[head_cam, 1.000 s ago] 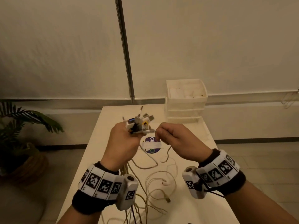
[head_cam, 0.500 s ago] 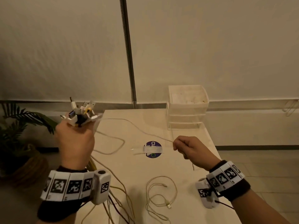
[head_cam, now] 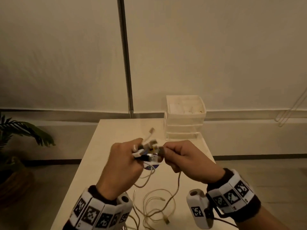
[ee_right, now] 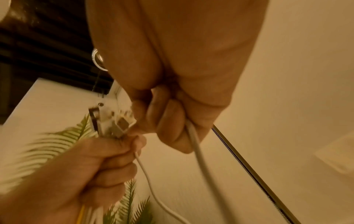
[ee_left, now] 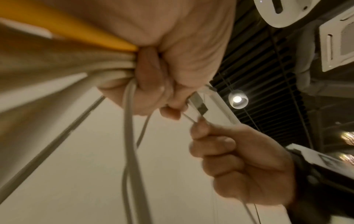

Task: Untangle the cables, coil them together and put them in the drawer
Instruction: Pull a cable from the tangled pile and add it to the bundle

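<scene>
My left hand [head_cam: 126, 161] grips a bunch of cable plugs [head_cam: 147, 146], white, black and yellow, held up over the table. Its fist shows in the left wrist view [ee_left: 162, 72], wrapped round white and yellow cords. My right hand [head_cam: 179, 156] is right beside it, fingers curled round a white cable [head_cam: 178, 181] whose plug end meets the bunch. In the right wrist view that cable [ee_right: 197, 145] runs down out of the fist. More pale cables [head_cam: 157, 206] lie looped on the table below. The white drawer unit [head_cam: 185, 117] stands at the table's far right.
The white table [head_cam: 103, 156] runs away from me, with a round blue sticker [head_cam: 153, 166] under my hands. A potted palm [head_cam: 20, 135] stands on the floor at left. A metal pole [head_cam: 125, 55] rises behind the table.
My left hand swung out left with the plug bunch, stretching a cable, then came back to the middle. My right hand has slid along that cable to its end, beside the bunch.
</scene>
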